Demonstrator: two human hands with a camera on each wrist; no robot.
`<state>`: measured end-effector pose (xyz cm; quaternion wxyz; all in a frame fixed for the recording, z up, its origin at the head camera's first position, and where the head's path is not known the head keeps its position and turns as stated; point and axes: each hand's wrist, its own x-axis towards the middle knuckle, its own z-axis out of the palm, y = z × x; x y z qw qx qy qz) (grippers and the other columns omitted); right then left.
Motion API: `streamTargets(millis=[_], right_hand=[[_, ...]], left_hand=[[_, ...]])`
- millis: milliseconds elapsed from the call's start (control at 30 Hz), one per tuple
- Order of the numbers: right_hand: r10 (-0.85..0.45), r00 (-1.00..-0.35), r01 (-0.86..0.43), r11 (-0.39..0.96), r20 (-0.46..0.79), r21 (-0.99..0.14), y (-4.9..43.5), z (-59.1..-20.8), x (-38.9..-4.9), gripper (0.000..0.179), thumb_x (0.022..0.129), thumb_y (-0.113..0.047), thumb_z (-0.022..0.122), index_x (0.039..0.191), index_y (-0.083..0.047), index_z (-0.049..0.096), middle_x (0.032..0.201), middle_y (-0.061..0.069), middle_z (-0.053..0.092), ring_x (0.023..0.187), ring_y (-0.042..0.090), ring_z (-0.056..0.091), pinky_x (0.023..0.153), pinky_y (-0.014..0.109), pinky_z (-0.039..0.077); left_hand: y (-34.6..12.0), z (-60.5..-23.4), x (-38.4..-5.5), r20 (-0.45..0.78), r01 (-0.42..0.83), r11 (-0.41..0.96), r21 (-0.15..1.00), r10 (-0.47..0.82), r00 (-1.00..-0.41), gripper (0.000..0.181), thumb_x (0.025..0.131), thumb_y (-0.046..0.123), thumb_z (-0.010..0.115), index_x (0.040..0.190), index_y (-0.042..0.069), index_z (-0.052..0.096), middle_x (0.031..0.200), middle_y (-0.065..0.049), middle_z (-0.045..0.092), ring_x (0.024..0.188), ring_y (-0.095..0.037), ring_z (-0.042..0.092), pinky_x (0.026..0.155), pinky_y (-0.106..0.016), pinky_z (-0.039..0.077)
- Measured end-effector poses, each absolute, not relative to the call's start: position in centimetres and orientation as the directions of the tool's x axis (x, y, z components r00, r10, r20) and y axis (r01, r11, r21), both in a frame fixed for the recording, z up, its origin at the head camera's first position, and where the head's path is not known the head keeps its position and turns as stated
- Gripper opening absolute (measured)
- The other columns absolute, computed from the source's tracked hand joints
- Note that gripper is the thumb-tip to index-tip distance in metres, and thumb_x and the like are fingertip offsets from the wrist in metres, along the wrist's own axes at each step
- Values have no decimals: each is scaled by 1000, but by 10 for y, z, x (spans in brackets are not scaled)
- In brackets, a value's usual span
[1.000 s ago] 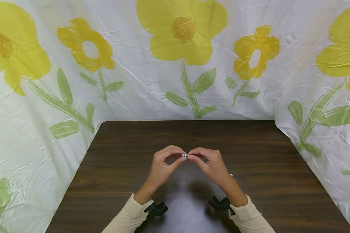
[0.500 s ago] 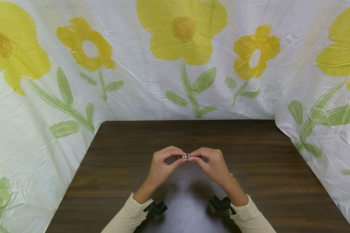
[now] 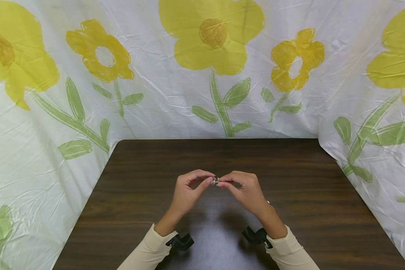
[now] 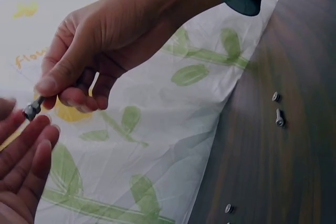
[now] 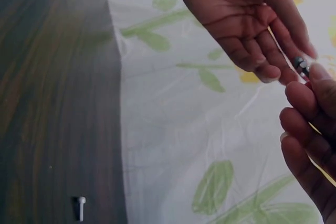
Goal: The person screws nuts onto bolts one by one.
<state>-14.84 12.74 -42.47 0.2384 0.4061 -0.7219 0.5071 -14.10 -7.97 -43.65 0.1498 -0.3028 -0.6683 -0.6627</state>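
In the head view my left hand [image 3: 188, 191] and right hand [image 3: 244, 191] meet fingertip to fingertip above the table. Between them is a small metal bolt [image 3: 217, 182] with a silver nut [image 4: 32, 109] at its end. My right hand pinches the bolt's dark shank [image 4: 40, 99] between thumb and forefinger, its other fingers loosely bent. At the nut, the thumb and forefinger of my left hand hold from either side, the remaining fingers held out. Fingertips partly cover both pieces; how far the nut sits on the thread cannot be seen.
The left wrist view shows another bolt [image 4: 280, 119], a small nut [image 4: 276, 96] and a second nut [image 4: 229, 208] on the dark wooden table [image 3: 148, 157]. Another bolt [image 5: 80, 207] lies in the right wrist view. A flowered white cloth [image 3: 155, 97] surrounds the table.
The left thumb and forefinger have shifted on the nut, which shows differently between them. My right hand has moved very slightly rightward. Both hands keep the pieces at nearly the same place.
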Motion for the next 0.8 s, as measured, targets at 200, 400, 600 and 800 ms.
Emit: streamTargets(millis=[200,400,600,800], right_hand=[[-339,-554,-830,158,761,-534,128,-426,-149,26,74,12,83,91,-7,78,82,3,75,71,13,71,66,20,57],[-336,-542,-839,156,771,-522,128,-425,-149,16,79,3,83,91,-7,78,84,3,75,74,15,72,67,20,57],[-332,-534,-844,144,778,-518,126,-425,-147,10,83,-2,81,91,-5,77,84,5,75,74,16,73,68,21,58],[-323,-531,-845,135,783,-517,126,-425,-147,14,81,3,82,91,-5,77,84,5,75,72,14,72,67,20,57]], left_hand=[[-86,-439,-148,711,697,-163,698,272,-648,32,80,-20,74,106,-3,72,103,-20,70,90,-25,69,75,-36,61],[-86,-438,-151,766,757,-177,630,306,-566,36,74,-23,77,103,-2,73,101,-20,69,89,-27,68,72,-38,60],[-84,-435,-148,769,765,-147,627,275,-577,32,75,-23,76,99,-2,74,96,-18,70,85,-25,67,71,-36,60],[-80,-419,-137,743,748,-85,658,236,-627,27,74,-25,75,93,-6,73,89,-17,70,79,-21,66,69,-31,58]])
